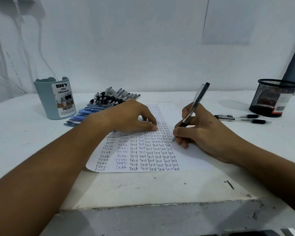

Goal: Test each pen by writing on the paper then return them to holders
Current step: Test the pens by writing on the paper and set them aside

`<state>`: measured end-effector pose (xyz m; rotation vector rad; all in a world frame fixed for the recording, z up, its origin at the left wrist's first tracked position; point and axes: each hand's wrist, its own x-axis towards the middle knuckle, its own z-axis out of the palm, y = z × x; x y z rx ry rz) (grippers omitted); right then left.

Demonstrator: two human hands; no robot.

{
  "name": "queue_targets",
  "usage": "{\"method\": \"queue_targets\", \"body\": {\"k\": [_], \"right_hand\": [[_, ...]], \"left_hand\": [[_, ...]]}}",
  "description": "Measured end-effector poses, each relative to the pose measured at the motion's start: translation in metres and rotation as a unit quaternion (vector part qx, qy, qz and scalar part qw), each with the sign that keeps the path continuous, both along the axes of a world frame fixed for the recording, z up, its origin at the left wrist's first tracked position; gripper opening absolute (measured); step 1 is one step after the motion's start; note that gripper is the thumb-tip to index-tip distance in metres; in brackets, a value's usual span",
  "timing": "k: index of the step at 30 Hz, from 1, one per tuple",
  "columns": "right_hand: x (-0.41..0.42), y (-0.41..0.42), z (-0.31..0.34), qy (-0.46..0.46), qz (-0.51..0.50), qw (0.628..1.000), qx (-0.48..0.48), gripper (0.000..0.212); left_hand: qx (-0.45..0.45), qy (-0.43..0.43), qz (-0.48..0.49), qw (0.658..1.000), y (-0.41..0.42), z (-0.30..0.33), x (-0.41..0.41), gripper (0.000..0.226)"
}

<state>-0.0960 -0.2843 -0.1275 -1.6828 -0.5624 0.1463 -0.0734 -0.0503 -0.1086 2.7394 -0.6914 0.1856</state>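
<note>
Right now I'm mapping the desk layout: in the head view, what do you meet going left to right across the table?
Grey-blue desk organizer → pile of pens → left hand resting on the paper → right hand writing with a pen → two loose pens → black mesh holder.

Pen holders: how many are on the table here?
2. The grey-blue desk organizer stands at the far left beside the pile of pens; the black mesh cup stands at the far right, behind two loose pens.
</note>
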Motion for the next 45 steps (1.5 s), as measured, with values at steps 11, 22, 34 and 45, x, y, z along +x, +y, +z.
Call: {"method": "queue_targets", "body": {"k": [11, 22, 34, 45], "right_hand": [[0.003, -0.002, -0.002, 0.020, -0.008, 0.999, 0.035, 0.037], [0.006, -0.002, -0.004, 0.016, -0.001, 1.000, 0.021, 0.037], [0.024, 0.011, 0.014, 0.098, -0.037, 0.992, 0.066, 0.015], [0.081, 0.025, 0.017, 0.048, -0.126, 0.982, 0.130, 0.020]], "left_hand": [[0.003, -0.001, 0.000, 1.000, -0.001, 0.001, -0.001, 0.024], [-0.002, -0.004, 0.003, 1.000, -0.001, 0.001, -0.002, 0.024], [-0.017, -0.080, 0.060, 0.995, 0.002, 0.000, 0.001, 0.022], [-0.013, -0.107, 0.112, 0.988, 0.007, -0.001, 0.002, 0.024]]}}
